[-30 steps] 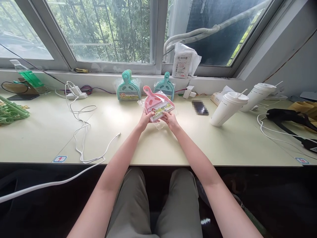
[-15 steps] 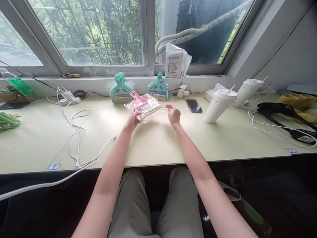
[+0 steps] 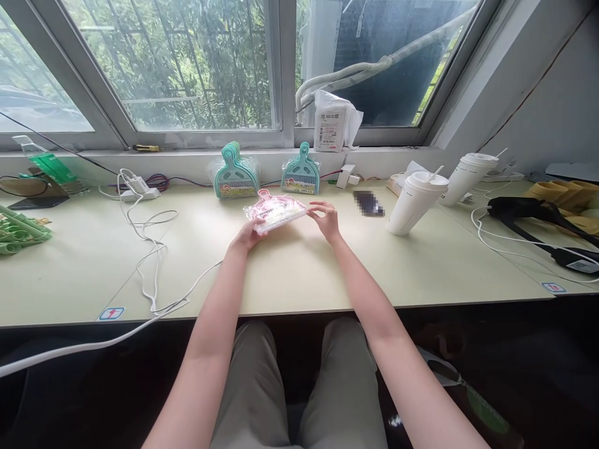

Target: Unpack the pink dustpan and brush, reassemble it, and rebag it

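Observation:
A pink dustpan and brush set (image 3: pixel 279 211) in clear plastic wrap is held tilted just above the table, glare hiding part of its label. My left hand (image 3: pixel 249 234) grips its lower left corner, fingers closed around the edge. At the right corner, the bent fingertips of my right hand (image 3: pixel 326 219) pinch the edge or its wrap. Behind it, a stack of teal dustpan sets (image 3: pixel 235 174) leans against the sill wall. Another teal dustpan set (image 3: pixel 301 173) leans there farther right.
A phone (image 3: pixel 369 203) lies right of my hands, with two lidded white cups (image 3: pixel 416 202) (image 3: pixel 469 176) beyond. White cables (image 3: pixel 152 249) trail across the left of the table (image 3: pixel 290 280). A wrapped box (image 3: pixel 331 125) stands on the sill. A black strap (image 3: pixel 528 218) lies far right.
My right hand has moved in to the pack's right corner, its fingertips now against it. The pink set has tipped, its lower edge turned more toward me.

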Motion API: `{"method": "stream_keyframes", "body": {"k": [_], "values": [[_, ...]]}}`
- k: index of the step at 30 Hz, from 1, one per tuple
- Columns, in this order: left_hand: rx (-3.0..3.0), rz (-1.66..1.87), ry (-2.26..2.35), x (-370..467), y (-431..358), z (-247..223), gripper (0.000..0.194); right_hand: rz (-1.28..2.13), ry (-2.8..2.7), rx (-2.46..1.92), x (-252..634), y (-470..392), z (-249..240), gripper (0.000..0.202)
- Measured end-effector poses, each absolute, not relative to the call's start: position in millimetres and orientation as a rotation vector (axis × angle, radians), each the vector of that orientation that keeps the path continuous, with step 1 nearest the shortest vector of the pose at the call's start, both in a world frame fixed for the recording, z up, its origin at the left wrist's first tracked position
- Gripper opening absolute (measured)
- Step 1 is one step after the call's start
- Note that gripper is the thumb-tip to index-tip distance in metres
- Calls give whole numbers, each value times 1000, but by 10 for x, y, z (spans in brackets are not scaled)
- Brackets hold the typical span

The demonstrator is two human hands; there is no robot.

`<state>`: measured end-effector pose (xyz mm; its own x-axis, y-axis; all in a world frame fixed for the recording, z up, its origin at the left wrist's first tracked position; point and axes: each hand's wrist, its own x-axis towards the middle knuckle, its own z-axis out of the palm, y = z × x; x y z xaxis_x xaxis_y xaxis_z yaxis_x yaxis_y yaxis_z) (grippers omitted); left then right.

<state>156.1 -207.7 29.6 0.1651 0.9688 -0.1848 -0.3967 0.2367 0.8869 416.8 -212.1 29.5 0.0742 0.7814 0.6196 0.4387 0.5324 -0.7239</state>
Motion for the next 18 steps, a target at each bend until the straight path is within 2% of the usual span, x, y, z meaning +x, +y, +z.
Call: {"method": "stream_keyframes", "body": {"k": [6, 11, 15, 16, 18], "values": [[998, 928, 905, 1582, -2120, 316, 32, 432, -1461, -1079, 4139, -2095, 239, 16], [1095, 851, 908, 1622, -2196, 355, 29, 438, -1390, -1129, 4100, -2076, 189, 14], [1195, 829, 908, 1602, -2210, 366, 38, 557, -1333, -1066, 4077, -2078, 172, 12], [1217, 830, 906, 1591, -2207, 365, 42, 601, -1302, -1048, 4073, -2080, 172, 16], [1254, 832, 899, 1574, -2202, 360, 52, 738, -1226, -1043, 4075, -2081, 173, 38]]}}
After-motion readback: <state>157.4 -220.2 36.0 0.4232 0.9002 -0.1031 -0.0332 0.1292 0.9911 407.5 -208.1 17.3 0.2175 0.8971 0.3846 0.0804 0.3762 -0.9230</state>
